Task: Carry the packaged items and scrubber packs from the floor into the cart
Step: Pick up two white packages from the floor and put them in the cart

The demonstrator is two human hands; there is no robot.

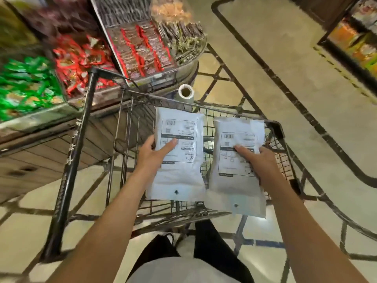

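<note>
Both hands closed on packets, one white packet each, held above the wire cart (275,127).

Left hand (152,153): thumb across the printed label of the left packet (179,152), fingers hidden behind it, grasp firm. Right hand (258,160): thumb on the label of the right packet (237,166), fingers wrapped round its right edge. Packets: 2, flat, side by side, near but not touching, both over the cart basket. Paper roll (186,92): 1, upright at the far end of the cart. Snack display (85,58) at left of the cart, wrappers green, red, brown; count not readable through blur.
</note>
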